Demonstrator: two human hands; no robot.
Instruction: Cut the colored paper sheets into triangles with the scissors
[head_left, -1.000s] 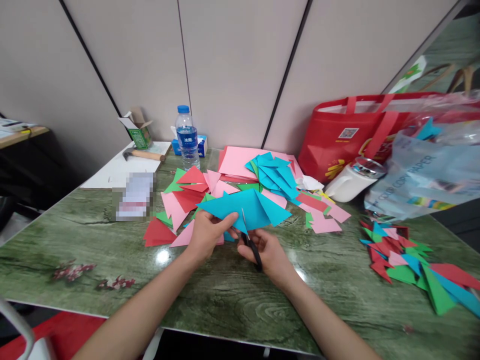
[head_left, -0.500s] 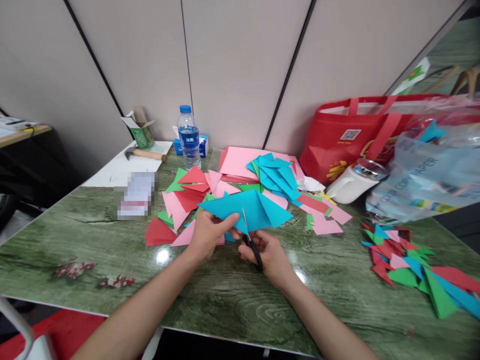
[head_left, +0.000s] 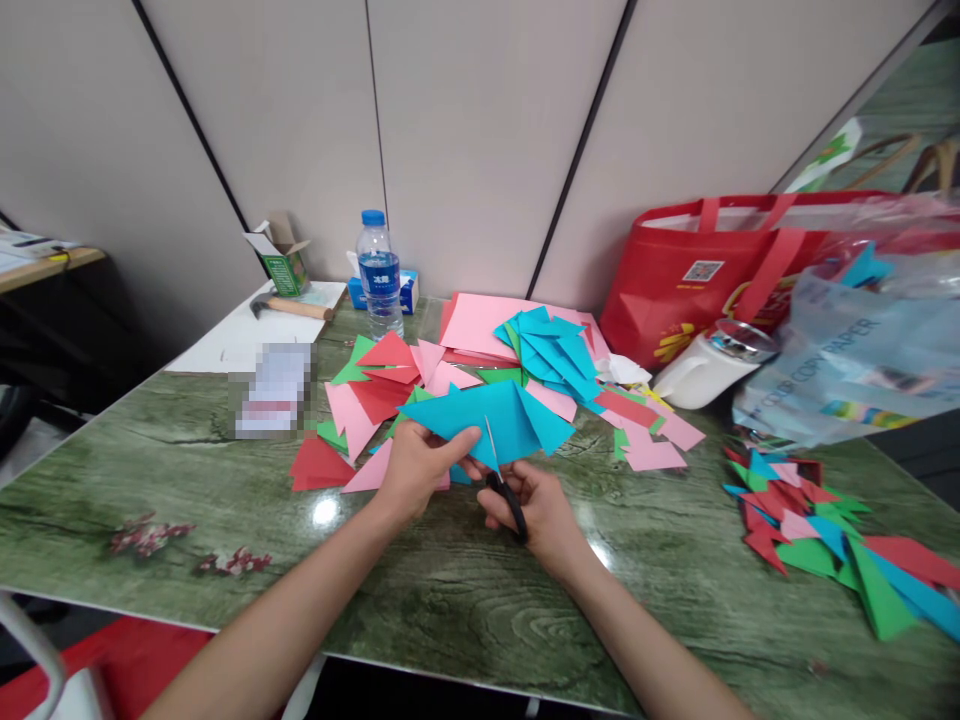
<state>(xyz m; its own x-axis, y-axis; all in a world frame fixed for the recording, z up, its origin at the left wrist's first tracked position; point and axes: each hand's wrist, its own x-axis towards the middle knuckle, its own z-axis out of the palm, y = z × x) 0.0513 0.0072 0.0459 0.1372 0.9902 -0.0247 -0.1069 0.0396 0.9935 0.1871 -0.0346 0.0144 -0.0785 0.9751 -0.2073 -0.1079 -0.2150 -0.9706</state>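
Observation:
My left hand pinches the lower left part of a blue sheet of paper, thumb on top, held a little above the table. In my right hand is a pair of scissors with black handles. One thin blade lies across the front of the blue paper, pointing up; the other blade is hidden behind it. The right side of the paper is folded and hangs at an angle. Under and around it lie red, pink and green paper pieces.
Blue cut pieces rest on pink sheets behind. A water bottle, hammer, green box and blurred-out rectangle stand or lie left. Rightward are a white mug, red bag, plastic bag and colored scraps.
The right-hand tip of the blue paper has shifted slightly inward to the left. Both hands and the scissors stay almost in place.

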